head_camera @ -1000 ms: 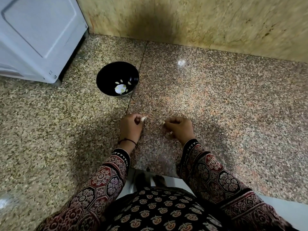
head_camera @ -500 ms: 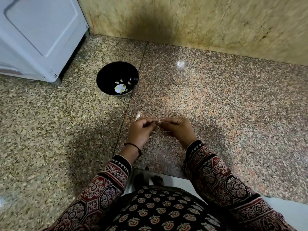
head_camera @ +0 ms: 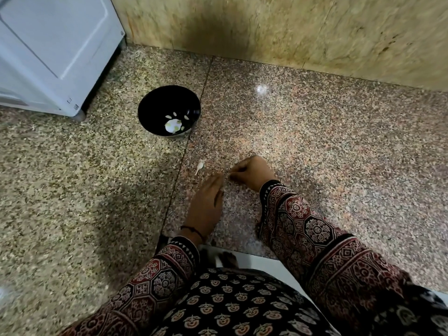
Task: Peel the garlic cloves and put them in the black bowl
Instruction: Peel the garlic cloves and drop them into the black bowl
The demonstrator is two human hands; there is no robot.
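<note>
A round glossy black bowl point(head_camera: 150, 110) holding peeled pale garlic cloves point(head_camera: 173, 124) is set well beyond the left hand point(head_camera: 206, 202), to its left. A whitish garlic piece point(head_camera: 200, 164) is laid on the speckled granite tabletop point(head_camera: 315, 154) just past that hand's loosely extended, blurred fingers, by which nothing is held. A small pale scrap point(head_camera: 229, 172) is pinched by the curled right hand point(head_camera: 253, 172).

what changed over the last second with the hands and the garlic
The left hand let go of the pale garlic piece, which now lies on the granite floor, and drew back toward the body. The right hand stayed curled in roughly the same place; whether it holds anything is unclear. The black bowl with its cloves has not moved.
</note>
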